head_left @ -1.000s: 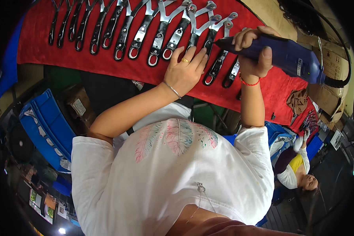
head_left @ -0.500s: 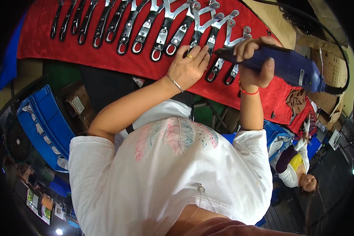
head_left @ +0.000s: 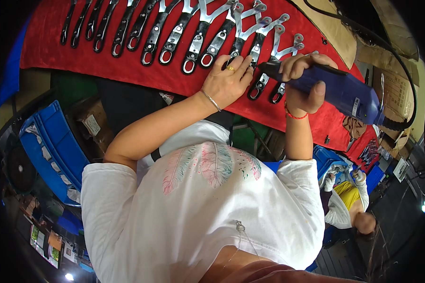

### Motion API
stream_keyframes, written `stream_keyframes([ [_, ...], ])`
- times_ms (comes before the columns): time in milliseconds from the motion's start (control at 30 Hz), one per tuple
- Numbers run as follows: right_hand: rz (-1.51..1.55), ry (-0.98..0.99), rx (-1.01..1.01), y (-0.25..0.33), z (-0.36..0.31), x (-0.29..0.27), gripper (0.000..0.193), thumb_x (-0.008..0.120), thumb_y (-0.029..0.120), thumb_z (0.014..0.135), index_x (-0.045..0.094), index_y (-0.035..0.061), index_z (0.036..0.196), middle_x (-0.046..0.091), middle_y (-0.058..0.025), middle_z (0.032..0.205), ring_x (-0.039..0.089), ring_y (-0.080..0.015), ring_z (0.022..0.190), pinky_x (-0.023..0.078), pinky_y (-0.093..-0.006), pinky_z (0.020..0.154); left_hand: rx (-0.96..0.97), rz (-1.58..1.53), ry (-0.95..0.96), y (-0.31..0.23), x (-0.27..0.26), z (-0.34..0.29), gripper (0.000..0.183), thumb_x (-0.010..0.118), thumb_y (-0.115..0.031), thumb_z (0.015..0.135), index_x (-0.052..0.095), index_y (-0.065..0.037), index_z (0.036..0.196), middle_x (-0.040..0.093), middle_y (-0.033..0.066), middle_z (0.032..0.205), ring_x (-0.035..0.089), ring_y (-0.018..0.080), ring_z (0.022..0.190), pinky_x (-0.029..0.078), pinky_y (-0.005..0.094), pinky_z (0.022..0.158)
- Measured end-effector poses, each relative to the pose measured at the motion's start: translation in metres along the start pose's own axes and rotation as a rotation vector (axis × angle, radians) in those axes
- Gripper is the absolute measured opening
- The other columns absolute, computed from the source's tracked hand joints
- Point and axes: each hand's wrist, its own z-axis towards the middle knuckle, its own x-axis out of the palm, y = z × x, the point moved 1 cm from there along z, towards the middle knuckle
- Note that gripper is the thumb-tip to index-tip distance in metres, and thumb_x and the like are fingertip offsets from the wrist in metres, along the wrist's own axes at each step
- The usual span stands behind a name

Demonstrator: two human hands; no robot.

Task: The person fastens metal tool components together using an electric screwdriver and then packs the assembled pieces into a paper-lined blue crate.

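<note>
Head view, upper right: right hand (head_left: pixel 303 89) grips blue tool (head_left: pixel 344 92). Upper centre: left hand (head_left: pixel 225 84) touches black handle (head_left: pixel 237 47), grip unclear.

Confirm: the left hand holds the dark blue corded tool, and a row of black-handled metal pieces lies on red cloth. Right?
Wrong hand: the right hand holds the dark blue corded tool, as the head view shows. A row of black-handled metal pieces does lie on red cloth.

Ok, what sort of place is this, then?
Probably a factory workshop or assembly area: it has a long row of similar black-handled metal pieces, a corded dark-blue handheld device and a large blue plastic crate.
</note>
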Motion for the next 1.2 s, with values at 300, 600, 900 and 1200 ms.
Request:
stream_keyframes([
  [300, 0.0, 0.141, 0.047, 0.0, 0.005, 0.014, 0.043, 0.058, 0.036, 0.085, 0.044, 0.0039, 0.11, 0.049, -0.0075, 0.069, 0.05, -0.019, 0.057, 0.042, -0.0313, 0.054, -0.006, 0.005, -0.017, -0.002, 0.001, -0.001, 0.028, 0.062, -0.024, 0.075, 0.063, -0.01, 0.099, 0.057, 0.0039, 0.12, 0.05, 0.0156, 0.104, 0.03, 0.0375, 0.094],
  [600, 0.102, 0.013, -0.06, -0.004, 0.013, 0.013, 0.048, 0.057, 0.032, 0.086, 0.04, -0.0002, 0.117, 0.05, -0.01, 0.066, 0.052, -0.0209, 0.056, 0.045, -0.0337, 0.056, -0.139, -0.229, 0.115, 0.009, -0.031, -0.026, 0.048, 0.069, -0.025, 0.07, 0.058, -0.01, 0.113, 0.049, 0.0025, 0.126, 0.043, 0.0215, 0.115, 0.032, 0.0399, 0.098],
  [900, 0.074, 0.037, -0.044, -0.022, 0.017, 0.029, 0.048, 0.06, 0.034, 0.085, 0.041, 0.0018, 0.114, 0.05, -0.0091, 0.064, 0.052, -0.019, 0.054, 0.046, -0.0316, 0.053, -0.029, -0.008, 0.103, 0.02, -0.034, -0.039, 0.036, 0.06, -0.023, 0.079, 0.06, -0.009, 0.111, 0.055, 0.0011, 0.118, 0.048, 0.0208, 0.108, 0.039, 0.0353, 0.086],
  [1200, 0.033, 0.153, 0.024, -0.025, 0.022, 0.033, 0.046, 0.057, 0.034, 0.085, 0.043, 0.0019, 0.114, 0.049, -0.0087, 0.066, 0.05, -0.0196, 0.055, 0.045, -0.0336, 0.055, -0.072, 0.053, 0.057, 0.013, -0.03, -0.043, 0.031, 0.055, -0.019, 0.079, 0.061, -0.011, 0.108, 0.055, 0.0, 0.124, 0.05, 0.0141, 0.105, 0.03, 0.0319, 0.085],
])
